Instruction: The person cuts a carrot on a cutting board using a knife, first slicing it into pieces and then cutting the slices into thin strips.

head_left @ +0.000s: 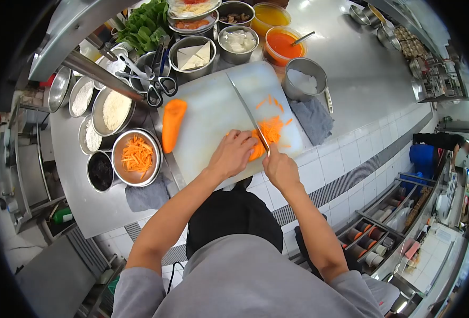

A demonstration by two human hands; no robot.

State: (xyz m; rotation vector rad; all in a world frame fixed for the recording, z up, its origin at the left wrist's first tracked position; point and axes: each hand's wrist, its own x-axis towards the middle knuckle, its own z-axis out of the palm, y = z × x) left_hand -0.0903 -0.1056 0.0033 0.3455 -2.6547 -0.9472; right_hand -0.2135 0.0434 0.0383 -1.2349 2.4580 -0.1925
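Observation:
My right hand (281, 170) grips the handle of a long kitchen knife (248, 110), its blade pointing away from me across the white cutting board (202, 119). Under the bent fingers of my left hand (233, 152), sliced carrot (256, 149) is pressed against the board, right beside the blade. Carrot strips (270, 129) lie in a small heap to the right of the knife, with a few scattered farther up. A large piece of carrot (173, 126) rests at the board's left edge.
Left of the board stand a bowl of carrot shreds (137, 155) and bowls of pale powder. Scissors (161, 91), a bowl of white wedges (193, 56) and an orange liquid tub (285, 43) line the back. A grey cloth (312, 121) lies right. A person (440, 140) bends far right.

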